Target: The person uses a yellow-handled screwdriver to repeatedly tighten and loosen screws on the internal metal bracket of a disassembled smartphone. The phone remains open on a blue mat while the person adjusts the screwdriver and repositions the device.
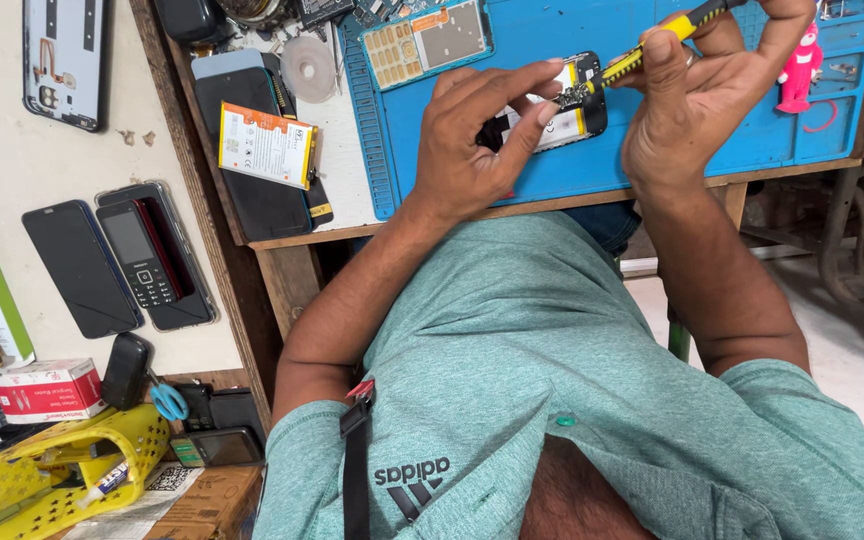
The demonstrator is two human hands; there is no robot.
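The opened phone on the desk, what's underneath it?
A blue work mat lies under the opened phone. The left hand covers the phone's left end, hiding what's beneath there.

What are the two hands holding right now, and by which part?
The right hand grips a yellow-and-black screwdriver by its handle. The left hand pins the opened phone by its edge on the blue mat.

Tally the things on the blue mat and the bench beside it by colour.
Blue: 1, the work mat.
Yellow-handled: 1, the screwdriver in the right hand.
Black: 1, the opened phone under the left hand.
Pink: 1, the figurine.
White and orange: 1, the loose battery.
Total: 5
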